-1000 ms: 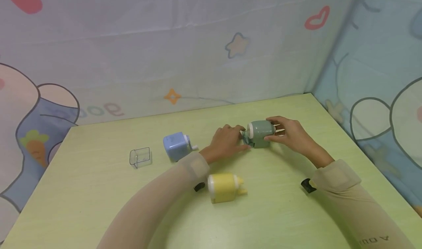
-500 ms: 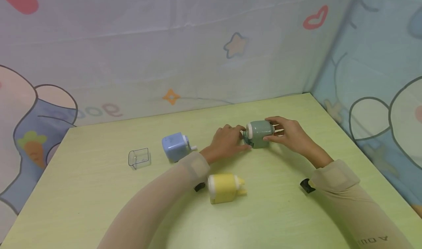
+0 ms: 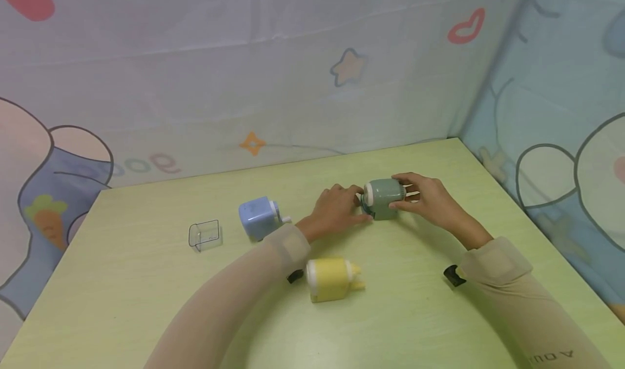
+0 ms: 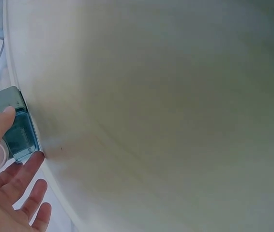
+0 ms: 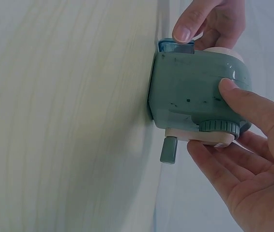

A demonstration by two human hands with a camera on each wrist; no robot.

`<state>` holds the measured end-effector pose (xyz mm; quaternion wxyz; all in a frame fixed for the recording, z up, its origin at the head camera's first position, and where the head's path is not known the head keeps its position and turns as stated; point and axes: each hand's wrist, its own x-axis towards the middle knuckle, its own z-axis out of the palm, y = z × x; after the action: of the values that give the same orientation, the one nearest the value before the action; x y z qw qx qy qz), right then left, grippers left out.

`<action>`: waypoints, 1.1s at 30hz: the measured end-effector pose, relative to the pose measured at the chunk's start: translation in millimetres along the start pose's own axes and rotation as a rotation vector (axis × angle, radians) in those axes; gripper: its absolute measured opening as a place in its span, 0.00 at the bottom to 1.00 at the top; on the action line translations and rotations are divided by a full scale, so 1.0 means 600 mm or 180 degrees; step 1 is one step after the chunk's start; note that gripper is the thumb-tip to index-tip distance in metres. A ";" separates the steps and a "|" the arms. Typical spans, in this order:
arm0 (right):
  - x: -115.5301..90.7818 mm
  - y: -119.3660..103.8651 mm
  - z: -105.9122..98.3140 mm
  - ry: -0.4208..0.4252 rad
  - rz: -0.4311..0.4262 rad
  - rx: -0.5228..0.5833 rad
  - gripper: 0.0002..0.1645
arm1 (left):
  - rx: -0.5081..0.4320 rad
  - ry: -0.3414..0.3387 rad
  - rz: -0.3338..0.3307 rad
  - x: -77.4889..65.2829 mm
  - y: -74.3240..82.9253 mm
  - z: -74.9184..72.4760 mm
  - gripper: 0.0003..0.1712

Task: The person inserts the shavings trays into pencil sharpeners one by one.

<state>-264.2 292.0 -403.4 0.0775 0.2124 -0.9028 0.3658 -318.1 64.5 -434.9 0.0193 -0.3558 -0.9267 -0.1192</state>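
A green crank pencil sharpener (image 3: 384,196) stands at the back right of the table. My right hand (image 3: 429,202) holds it by the crank end; in the right wrist view the thumb lies on the green body (image 5: 190,89) and the fingers are at the crank side, with the handle (image 5: 169,150) hanging free. At the opposite end my left hand (image 3: 337,210) pinches the clear teal shavings drawer (image 4: 22,135) between thumb and index finger, the other fingers spread. Most of that drawer sits within the body, its blue edge (image 5: 173,47) showing at the end.
A blue pencil sharpener (image 3: 260,218) stands left of my left hand, with a loose clear drawer (image 3: 204,235) beyond it. Nearer, a yellow sharpener (image 3: 333,279) lies close to my left sleeve (image 3: 244,293). A printed cloth (image 3: 205,76) backs the table (image 3: 122,282).
The teal drawer has slid into the green sharpener, closing the gap seen a second ago, as the sharpener shifted slightly left. Both hands keep their grip.
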 end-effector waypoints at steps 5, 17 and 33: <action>0.001 0.001 -0.001 -0.0003 0.0007 -0.0003 0.35 | -0.0023 0.0038 0.0047 0.002 -0.003 0.000 0.39; 0.000 0.001 -0.001 0.0009 0.0034 0.0013 0.35 | -0.0151 0.0041 0.0123 0.003 -0.008 0.000 0.39; 0.000 0.001 0.001 -0.0020 0.0057 0.0068 0.35 | -0.0134 0.0091 0.0203 0.008 -0.011 0.005 0.39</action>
<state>-264.3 292.1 -404.0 0.0690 0.2062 -0.9010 0.3753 -326.1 63.4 -438.5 0.0289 -0.3837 -0.9118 -0.1431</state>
